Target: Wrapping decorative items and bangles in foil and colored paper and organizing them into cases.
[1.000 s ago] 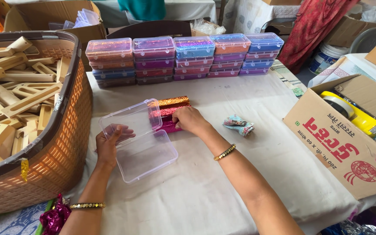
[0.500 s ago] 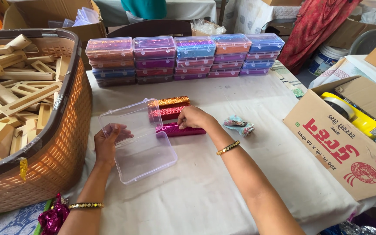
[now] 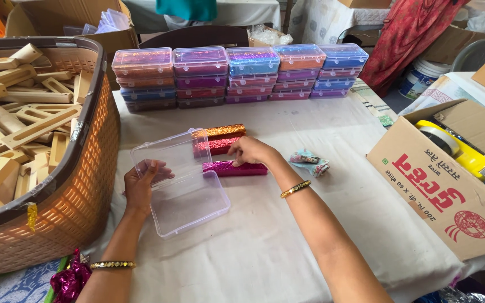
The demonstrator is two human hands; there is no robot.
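A clear plastic box lies open on the white cloth, its lid tilted up. My left hand holds the lid from behind at its left side. My right hand rests its fingers on a magenta foil-wrapped bar just right of the box. Behind that bar lie a red foil bar and an orange foil bar, side by side.
Stacks of filled clear boxes line the back of the table. A large woven basket of wooden pieces stands at the left. A cardboard carton sits at the right, a small crumpled wrapper near my right wrist.
The magenta bar has been drawn away from the other two bars towards the box. The lid went down flatter and now stands up again.
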